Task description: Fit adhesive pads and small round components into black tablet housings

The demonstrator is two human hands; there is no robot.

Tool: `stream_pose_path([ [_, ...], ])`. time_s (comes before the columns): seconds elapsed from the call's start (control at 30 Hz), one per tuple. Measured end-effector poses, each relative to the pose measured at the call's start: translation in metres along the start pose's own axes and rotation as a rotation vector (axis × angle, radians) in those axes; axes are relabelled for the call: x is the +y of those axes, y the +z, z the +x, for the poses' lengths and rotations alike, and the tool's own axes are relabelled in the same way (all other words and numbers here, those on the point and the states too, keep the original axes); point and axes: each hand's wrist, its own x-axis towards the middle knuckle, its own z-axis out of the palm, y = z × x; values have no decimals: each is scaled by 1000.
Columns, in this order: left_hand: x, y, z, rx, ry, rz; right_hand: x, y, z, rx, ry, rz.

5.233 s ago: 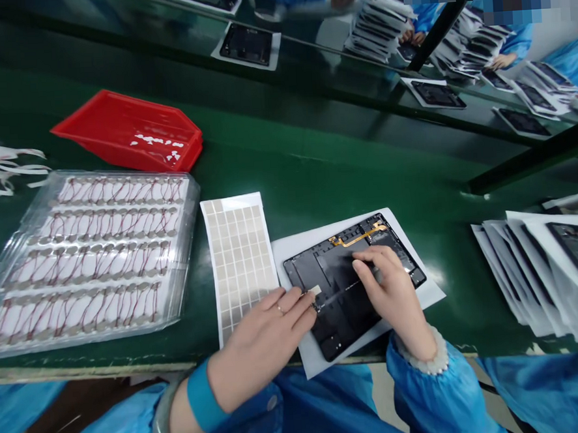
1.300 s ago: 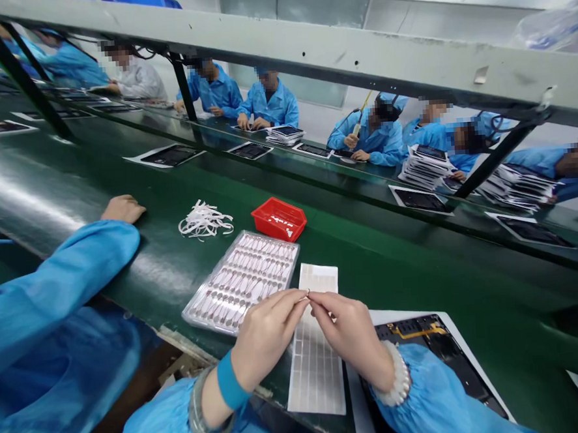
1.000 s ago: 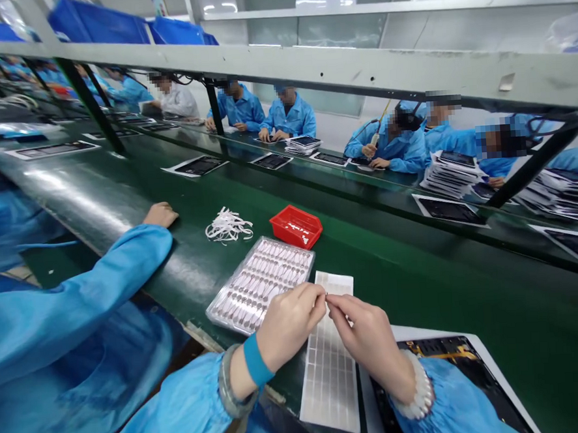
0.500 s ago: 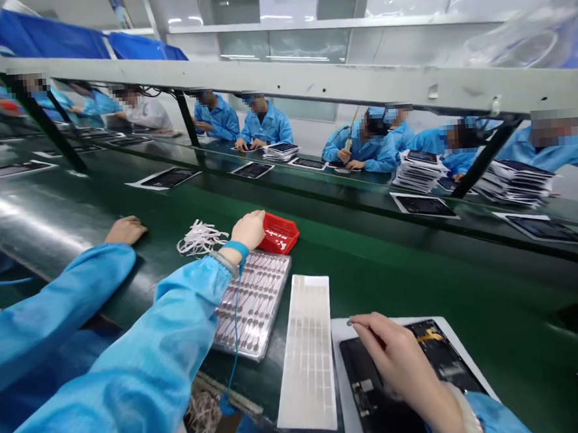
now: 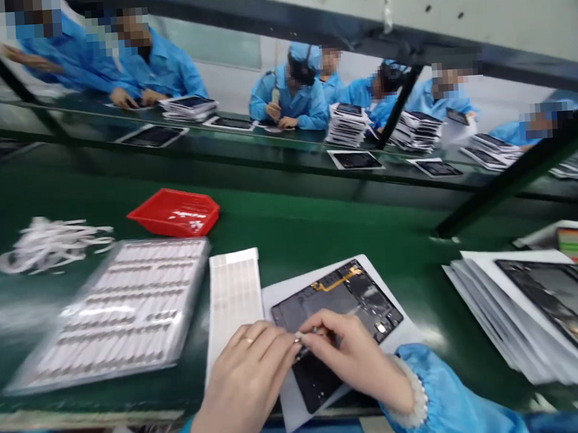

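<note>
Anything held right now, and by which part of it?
Small silvery piece, pinched in the right hand; left hand at it too, grip unclear. Too covered to tell which part is held.

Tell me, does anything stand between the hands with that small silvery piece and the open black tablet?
Nothing visible does. The right hand and left hand meet over the open black tablet, the small silvery piece at their fingertips. The sticker sheet lies to its left.

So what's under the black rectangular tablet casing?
A thin white sheet, sticking out past the edges of the casing. Anything else beneath is covered and can't be seen.
</note>
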Motion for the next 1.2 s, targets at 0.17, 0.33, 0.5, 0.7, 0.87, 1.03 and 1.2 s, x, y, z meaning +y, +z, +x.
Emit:
stream_pose_path([
  [0.17,15,27,-8,55,12,-152,25,4,-25,117,-58,243],
  [0.33,3,49,-27,1,142,-32,52,-29,-47,427,-79,16],
  [0.5,-23,63,-64,-200,142,-17,84,-89,-60,435,73,-508],
  [0.7,-22,71,-79,-218,73,-3,89,-94,-53,107,132,-626],
  [0.87,-19,71,-80,-272,12,-32,80,-95,-43,-20,176,-747],
  [1.03,-23,71,-80,-247,39,-58,74,-90,-39,-46,129,-1029],
  [1.2,-26,71,-79,-230,84,-51,72,-82,-36,-46,110,-1187],
])
